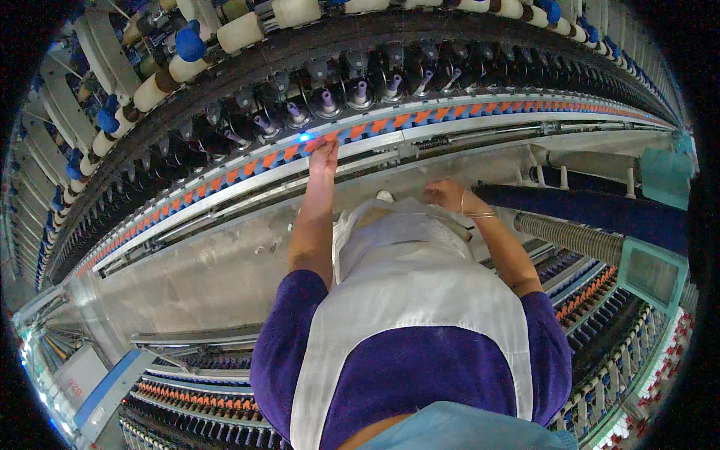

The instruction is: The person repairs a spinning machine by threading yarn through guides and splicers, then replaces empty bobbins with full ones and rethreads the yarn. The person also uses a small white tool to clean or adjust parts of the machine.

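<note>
My left hand [324,156] reaches forward to the spinning frame. Its fingers are drawn together at an orange lever [330,139] on the orange-and-blue rail, right beside a glowing blue light [305,137]. Just behind the rail stand small bobbin tubes [328,103] on dark spindles. Over the aisle, to the right of my white apron [420,289], hangs my right hand [448,193]. Its fingers are loosely bent and somewhat apart, and nothing shows in them. A bracelet [480,214] circles that wrist.
Cream roving bobbins [240,34] and blue knobs [190,45] line the top of the frame. A ribbed hose [570,236] and a dark blue tube [585,210] lie close to my right arm. Another spinning frame [199,397] runs behind me. White scraps dot the grey floor [217,274].
</note>
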